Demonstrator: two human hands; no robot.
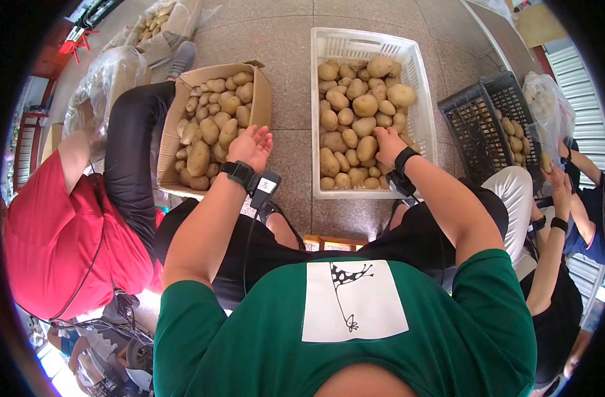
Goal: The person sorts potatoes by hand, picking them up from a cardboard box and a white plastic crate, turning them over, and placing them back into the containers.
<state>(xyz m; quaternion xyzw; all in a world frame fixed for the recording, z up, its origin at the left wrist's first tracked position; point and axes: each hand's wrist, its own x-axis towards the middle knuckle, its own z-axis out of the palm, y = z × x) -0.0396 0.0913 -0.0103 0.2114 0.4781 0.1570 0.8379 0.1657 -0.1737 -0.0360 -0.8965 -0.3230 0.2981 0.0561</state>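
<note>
My left hand (251, 149) is over the right edge of a cardboard box (263, 99), palm turned up and fingers loosely apart, holding nothing. Many potatoes (198, 157) fill that box. Inside a white plastic crate (429, 119), my right hand (391, 147) reaches down among more potatoes (364, 106). Its fingers are bent around the right end of a potato (366, 148); the hand partly hides how firmly they grip. Both wrists wear black straps with small devices.
A person in a red shirt (44, 225) sits close on my left, one leg beside the box. To the right, a black crate (471, 119) holds potatoes, with other people's arms (559, 198) near it. Plastic-lined boxes (127, 66) stand at the upper left on the tiled floor (276, 59).
</note>
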